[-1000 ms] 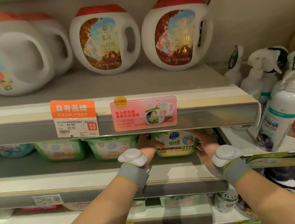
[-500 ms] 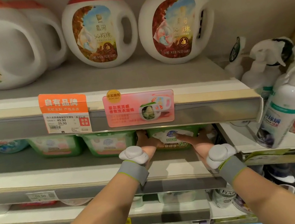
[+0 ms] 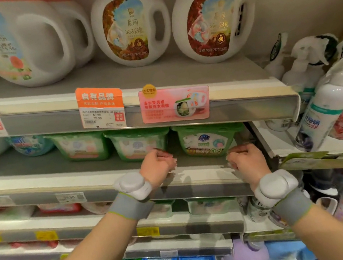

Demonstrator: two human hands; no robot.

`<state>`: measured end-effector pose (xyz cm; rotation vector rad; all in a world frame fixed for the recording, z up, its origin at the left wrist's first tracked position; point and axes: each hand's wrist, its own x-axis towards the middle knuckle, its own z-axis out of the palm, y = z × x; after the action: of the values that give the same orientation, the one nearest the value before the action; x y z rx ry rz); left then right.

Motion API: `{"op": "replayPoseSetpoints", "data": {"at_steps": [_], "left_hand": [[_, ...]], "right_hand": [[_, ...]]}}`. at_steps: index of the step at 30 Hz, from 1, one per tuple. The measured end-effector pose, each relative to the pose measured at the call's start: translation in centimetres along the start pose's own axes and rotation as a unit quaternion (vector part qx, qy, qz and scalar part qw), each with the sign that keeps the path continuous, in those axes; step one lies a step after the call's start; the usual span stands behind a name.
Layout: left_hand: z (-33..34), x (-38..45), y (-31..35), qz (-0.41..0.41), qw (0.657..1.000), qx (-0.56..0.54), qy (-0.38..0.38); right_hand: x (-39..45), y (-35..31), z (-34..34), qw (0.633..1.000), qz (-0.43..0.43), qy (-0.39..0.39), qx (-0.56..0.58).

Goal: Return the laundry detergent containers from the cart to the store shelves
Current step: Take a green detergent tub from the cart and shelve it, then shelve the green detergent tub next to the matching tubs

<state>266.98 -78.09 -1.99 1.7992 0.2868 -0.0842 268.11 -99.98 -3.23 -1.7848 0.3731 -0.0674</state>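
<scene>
Store shelving fills the view, its middle shelf [image 3: 37,178] nearest the hands. The left hand [image 3: 157,166] and right hand [image 3: 245,160] hover over its front edge, fingers curled, holding nothing. At 12 o'clock from them stands the green detergent pod box [image 3: 207,139] (lid on, contents unseen), beside two alike. Farther up, red-capped white detergent jugs [image 3: 131,24] stand.

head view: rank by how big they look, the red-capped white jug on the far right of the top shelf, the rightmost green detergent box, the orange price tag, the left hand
1. red-capped white jug, clearly largest.
2. green detergent box.
3. orange price tag, slightly smaller than the box, though it hangs nearer the camera, so this order is unsure.
4. left hand, smallest, fingers curled, holding nothing.
</scene>
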Motion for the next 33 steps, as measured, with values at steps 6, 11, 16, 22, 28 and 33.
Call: {"op": "replayPoseSetpoints", "data": {"at_steps": [6,11,16,22,28,33], "left_hand": [[-4.8,-5.7,-0.9,0.053,0.998,0.01,0.016],[-10.8,-11.2,-2.4,0.095,0.994,0.051,0.031],[-20.4,-18.7,-5.6,0.117,0.988,0.066,0.081],[-30.8,-26.5,-8.9,0.12,0.979,0.092,0.134],[-41.3,-33.1,-12.7,0.099,0.968,0.075,0.217],[-47.5,-36.1,-15.0,0.082,0.962,0.042,0.259]], "right_hand": [[-8.8,-3.5,3.5,0.992,-0.093,-0.081,-0.016],[-17.0,-5.0,7.2,0.977,-0.154,-0.136,-0.052],[-27.5,-5.6,13.5,0.966,-0.169,-0.194,-0.018],[-37.0,-7.1,20.6,0.942,-0.219,-0.254,-0.026],[-45.1,-8.8,29.4,0.909,-0.261,-0.321,-0.043],[-49.7,-9.6,36.8,0.879,-0.265,-0.394,-0.036]]}}
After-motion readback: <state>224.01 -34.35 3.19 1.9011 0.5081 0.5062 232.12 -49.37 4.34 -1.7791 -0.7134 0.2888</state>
